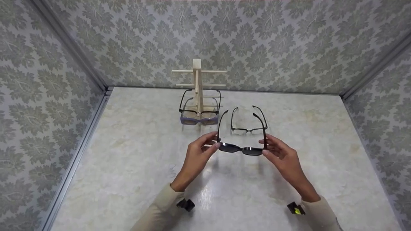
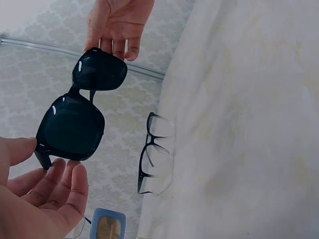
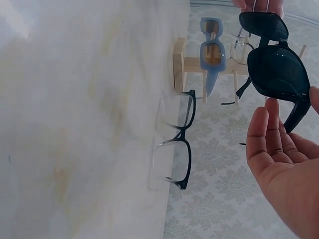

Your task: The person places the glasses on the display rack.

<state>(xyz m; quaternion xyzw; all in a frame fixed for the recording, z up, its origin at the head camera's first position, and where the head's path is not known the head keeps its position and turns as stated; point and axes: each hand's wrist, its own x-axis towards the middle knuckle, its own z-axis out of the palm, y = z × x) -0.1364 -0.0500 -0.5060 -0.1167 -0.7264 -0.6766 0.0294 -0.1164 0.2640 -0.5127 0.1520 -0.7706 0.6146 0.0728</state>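
From my remote post, nearest to me lay the pale sleeves (image 1: 162,203), coming in from seven and five o'clock. The left hand (image 1: 198,155) pinched the dark sunglasses (image 1: 229,147) at their nine o'clock corner, and the right hand (image 1: 285,157) pinched the three o'clock one, thumbs in front and fingers behind. Between them I had the sunglasses raised over the surface (image 1: 128,144), temples spread and pointing towards twelve. Just beyond, near twelve o'clock from the sunglasses, the clear-lensed glasses (image 1: 249,131) stood on the surface with their temples open. Farther off, at eleven, rose the wooden stand (image 1: 199,85); its lower rods carried the blue-framed glasses (image 1: 199,121) and, above those, the black-framed glasses (image 1: 199,112). The two upper pairs of rods bore nothing. I judged the job about half done: two pairs sat on the stand, while the sunglasses and the clear-lensed glasses were both off it. Patterned walls (image 1: 205,35) closed the scene behind.
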